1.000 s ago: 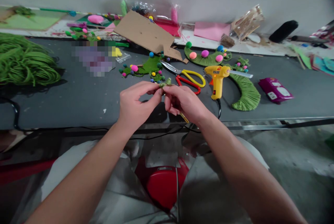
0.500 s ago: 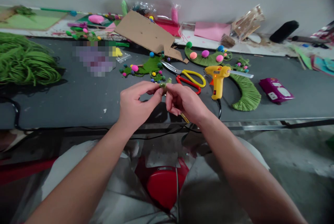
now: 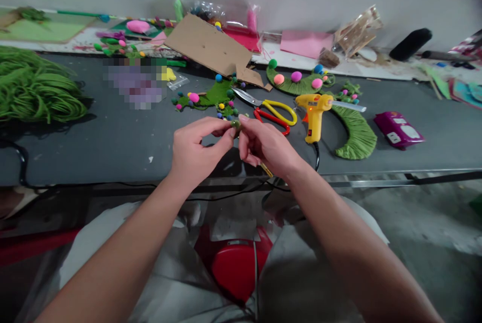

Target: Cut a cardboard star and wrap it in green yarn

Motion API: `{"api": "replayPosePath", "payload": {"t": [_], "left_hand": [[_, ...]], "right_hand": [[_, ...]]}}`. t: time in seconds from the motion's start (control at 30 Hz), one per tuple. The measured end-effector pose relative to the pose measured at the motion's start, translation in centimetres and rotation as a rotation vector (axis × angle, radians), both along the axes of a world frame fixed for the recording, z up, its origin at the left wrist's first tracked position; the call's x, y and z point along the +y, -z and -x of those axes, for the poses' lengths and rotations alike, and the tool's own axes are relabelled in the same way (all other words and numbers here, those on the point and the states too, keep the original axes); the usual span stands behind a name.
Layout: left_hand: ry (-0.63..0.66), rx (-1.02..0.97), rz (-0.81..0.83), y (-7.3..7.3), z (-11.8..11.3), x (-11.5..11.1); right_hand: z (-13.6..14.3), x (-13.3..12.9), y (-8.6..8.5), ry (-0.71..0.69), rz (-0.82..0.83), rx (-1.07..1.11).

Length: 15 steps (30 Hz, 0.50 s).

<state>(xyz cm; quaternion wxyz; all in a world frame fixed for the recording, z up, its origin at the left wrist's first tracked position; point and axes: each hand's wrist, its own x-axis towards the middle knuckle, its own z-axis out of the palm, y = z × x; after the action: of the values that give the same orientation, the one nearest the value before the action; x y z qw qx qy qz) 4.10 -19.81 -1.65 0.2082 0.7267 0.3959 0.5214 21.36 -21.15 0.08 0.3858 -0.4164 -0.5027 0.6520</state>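
Observation:
Between the fingertips of both my hands is a small green piece (image 3: 235, 124), mostly hidden, so its kind is unclear. My left hand (image 3: 198, 147) pinches it from the left, thumb against forefinger. My right hand (image 3: 268, 149) meets it from the other side with fingers curled in. A thin gold-coloured stick (image 3: 266, 170) pokes out below the right palm. Just beyond my fingers lie scissors (image 3: 276, 112) with one red and one yellow handle. Behind the hands is a green piece dotted with small coloured balls (image 3: 218, 94).
A yellow glue gun (image 3: 315, 114), its light lit, stands right of the scissors beside a green yarn-wrapped crescent (image 3: 356, 134). Further right sits a purple packet (image 3: 399, 129). Green yarn (image 3: 37, 87) is heaped at the left. Cardboard (image 3: 209, 44) lies at the back.
The right fingertips have shifted slightly over the small green piece, and less of it shows above them. Both hands otherwise stay in place.

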Motion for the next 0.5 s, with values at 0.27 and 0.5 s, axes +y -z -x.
{"api": "replayPosePath", "payload": {"t": [0.27, 0.5], "left_hand": [[-0.074, -0.06, 0.099, 0.1, 0.4, 0.6], [0.0, -0.208, 0.274, 0.4, 0.8, 1.3]], "right_hand": [[-1.0, -0.2, -0.4, 0.067, -0.031, -0.022], [-2.0, -0.3, -0.4, 0.371, -0.232, -0.185]]}}
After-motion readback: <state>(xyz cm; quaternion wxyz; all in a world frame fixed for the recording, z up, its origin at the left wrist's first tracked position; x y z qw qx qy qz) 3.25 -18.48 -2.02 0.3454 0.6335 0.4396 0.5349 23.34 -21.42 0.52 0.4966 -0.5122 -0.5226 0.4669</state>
